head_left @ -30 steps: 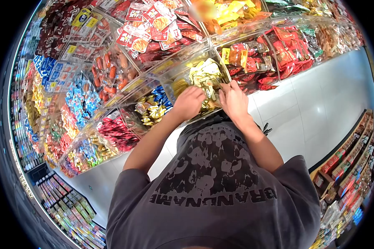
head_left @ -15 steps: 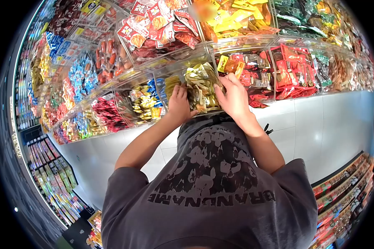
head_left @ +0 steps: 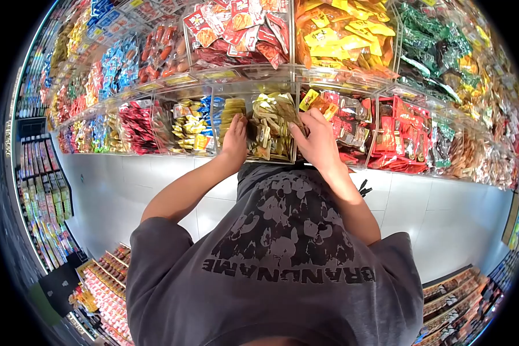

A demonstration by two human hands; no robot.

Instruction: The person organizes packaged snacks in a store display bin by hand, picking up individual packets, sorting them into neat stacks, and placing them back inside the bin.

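Observation:
A clear bin [head_left: 254,90] holds olive-gold snack packets [head_left: 271,124], some stacked in a row at its left side. My left hand [head_left: 235,137] lies against that row of packets [head_left: 234,108], its fingers together and pointing forward; whether it grips any is hidden. At the right side of the bin, my right hand [head_left: 314,134] touches the gold packets with its thumb and fingers bent around the bin's edge. What lies between those fingers is too small to tell.
Red packets [head_left: 395,130] fill bins to the right, blue and yellow ones [head_left: 193,127] to the left. Behind a clear divider are larger bins of red-white [head_left: 236,29], yellow [head_left: 346,34] and green packets [head_left: 432,46]. Shelves [head_left: 452,300] stand at the lower right.
The view has turned, so the bins now run more level across it. My left hand has moved from the middle of the packets to the row at the left; my right hand stays at the right side.

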